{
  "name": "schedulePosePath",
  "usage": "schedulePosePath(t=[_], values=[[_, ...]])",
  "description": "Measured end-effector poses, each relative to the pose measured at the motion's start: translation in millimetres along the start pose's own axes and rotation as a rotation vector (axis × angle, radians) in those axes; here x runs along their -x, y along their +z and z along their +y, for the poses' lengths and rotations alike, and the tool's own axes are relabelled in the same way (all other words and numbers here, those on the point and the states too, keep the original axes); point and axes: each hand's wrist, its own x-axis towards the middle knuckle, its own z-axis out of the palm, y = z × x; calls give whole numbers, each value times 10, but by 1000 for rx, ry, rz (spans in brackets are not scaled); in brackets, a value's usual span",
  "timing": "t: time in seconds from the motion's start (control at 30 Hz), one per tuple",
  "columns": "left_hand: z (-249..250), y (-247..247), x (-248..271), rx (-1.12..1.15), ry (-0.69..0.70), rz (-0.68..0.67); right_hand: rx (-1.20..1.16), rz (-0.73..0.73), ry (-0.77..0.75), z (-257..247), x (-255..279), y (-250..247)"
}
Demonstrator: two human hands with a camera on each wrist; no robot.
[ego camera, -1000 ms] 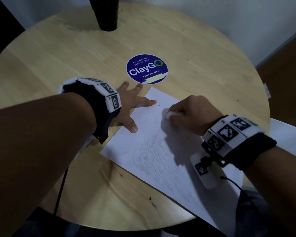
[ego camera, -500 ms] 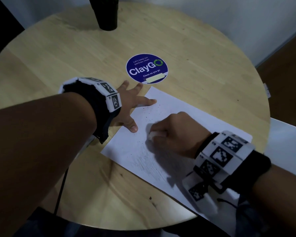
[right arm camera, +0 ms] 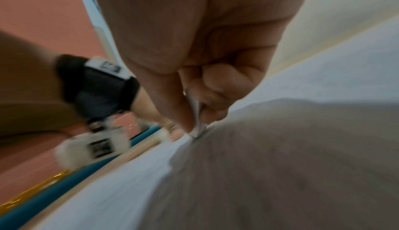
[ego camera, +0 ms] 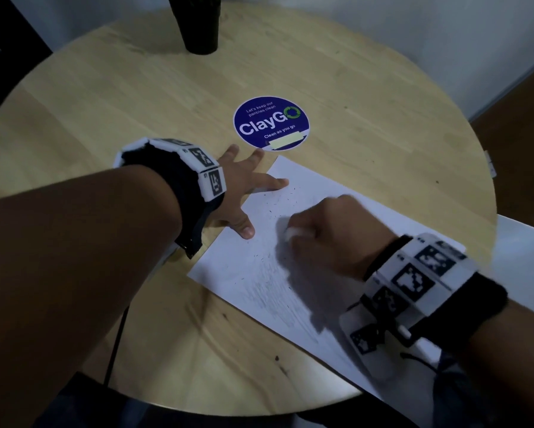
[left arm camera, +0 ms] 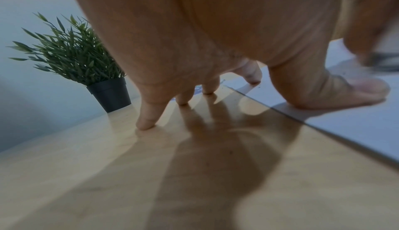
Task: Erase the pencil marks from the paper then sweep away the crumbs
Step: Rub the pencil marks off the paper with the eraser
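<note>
Left hand (ego camera: 237, 193) splayed flat, pinning paper (ego camera: 259, 267) to surface (ego camera: 136, 88); right hand (ego camera: 327, 236) pinching white eraser (ego camera: 290, 233), rubbing pencil marks

Pale blond wooden round table (ego camera: 136, 88) with straight grain, white paper sheet (ego camera: 336, 193) smudged with grey pencil shading (ego camera: 259, 288) and black crumb specks (ego camera: 278, 196), white eraser (ego camera: 290, 233), dark-blue round sticker (ego camera: 271, 122) with white lettering, green-leaved plant in black pot (left arm camera: 109, 94), white wristbands with black square-code patterns (ego camera: 413, 279)
</note>
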Motion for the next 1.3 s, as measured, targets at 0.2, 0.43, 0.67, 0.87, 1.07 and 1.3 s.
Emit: schedulePosePath(t=[0.2,0.43,0.67,0.87,1.07,1.3], values=[[-16,23,1,15,1,11,-8,90,74,100,-81,-55],[-16,29,-17,22,2,9,-3,-92,7,-116,16,39],[-28,8,-25,-1,5,0,18,-141,-33,-190,66,70],[-22,21,-20,7,-1,-2,-8,14,66,-39,-46,-6],[-13,13,30,14,0,17,-15,-69,25,-16,-45,-8],[-9,124,157,-49,35,127,-35,-53,36,63,-36,17]])
